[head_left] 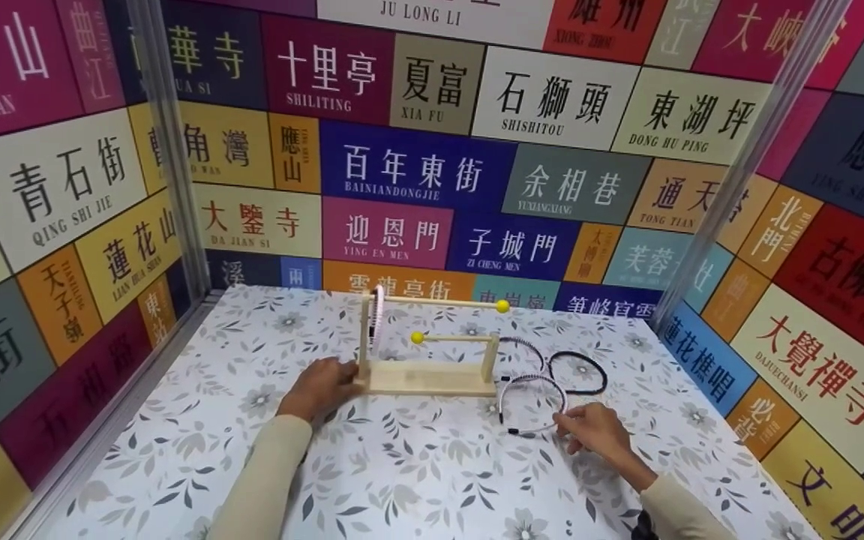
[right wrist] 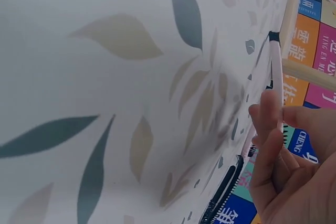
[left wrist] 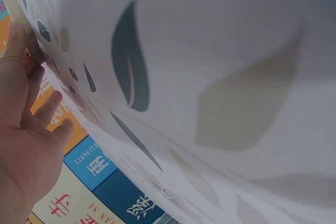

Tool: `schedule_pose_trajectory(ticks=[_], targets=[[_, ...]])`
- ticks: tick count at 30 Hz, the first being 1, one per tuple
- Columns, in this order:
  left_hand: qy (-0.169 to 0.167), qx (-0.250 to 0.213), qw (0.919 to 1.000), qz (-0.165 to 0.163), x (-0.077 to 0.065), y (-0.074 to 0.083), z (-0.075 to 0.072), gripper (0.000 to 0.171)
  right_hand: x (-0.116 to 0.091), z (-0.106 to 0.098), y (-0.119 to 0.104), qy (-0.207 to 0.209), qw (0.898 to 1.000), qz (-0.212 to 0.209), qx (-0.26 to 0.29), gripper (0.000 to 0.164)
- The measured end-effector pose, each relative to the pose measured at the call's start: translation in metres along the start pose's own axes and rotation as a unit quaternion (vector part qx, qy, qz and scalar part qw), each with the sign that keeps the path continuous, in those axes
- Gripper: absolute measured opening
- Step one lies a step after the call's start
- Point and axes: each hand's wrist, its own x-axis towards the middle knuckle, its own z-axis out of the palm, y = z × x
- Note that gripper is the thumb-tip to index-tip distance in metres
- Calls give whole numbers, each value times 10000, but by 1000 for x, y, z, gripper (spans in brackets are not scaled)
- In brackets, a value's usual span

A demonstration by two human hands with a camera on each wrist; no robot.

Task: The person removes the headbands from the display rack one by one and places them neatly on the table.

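Note:
A light wooden stand (head_left: 424, 379) has two posts, each with a horizontal rod ending in a yellow ball. My left hand (head_left: 322, 388) grips the left end of its base, with thumb and fingertips at the wood (left wrist: 34, 51) in the left wrist view. On the upper rod, close to the left post, hangs a pale pink headband (head_left: 377, 315). My right hand (head_left: 595, 431) pinches the right side of a pale toothed headband (head_left: 533, 379) with dark tips. In the right wrist view, thumb and index finger meet on this headband (right wrist: 276, 64).
Behind the pinched headband lie another pale headband (head_left: 526, 346) and a black headband (head_left: 580, 373), close together right of the stand. A white leaf-patterned cloth covers the table (head_left: 402, 465). Panels of coloured signs (head_left: 409, 172) enclose the back and sides.

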Motion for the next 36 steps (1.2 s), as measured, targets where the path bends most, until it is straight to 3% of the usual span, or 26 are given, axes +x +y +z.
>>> schedule_pose_trajectory(ticks=[8, 24, 36], targets=[[-26, 104, 9999, 55, -1, 0, 0, 26, 3, 8, 3, 66, 9994, 79, 333, 20], [44, -30, 9998, 194, 2, -4, 1, 21, 1, 5, -2, 174, 9976, -127, 658, 27], [-32, 35, 9999, 110, 3, -4, 1, 26, 15, -9, -19, 144, 9994, -323, 49, 43]])
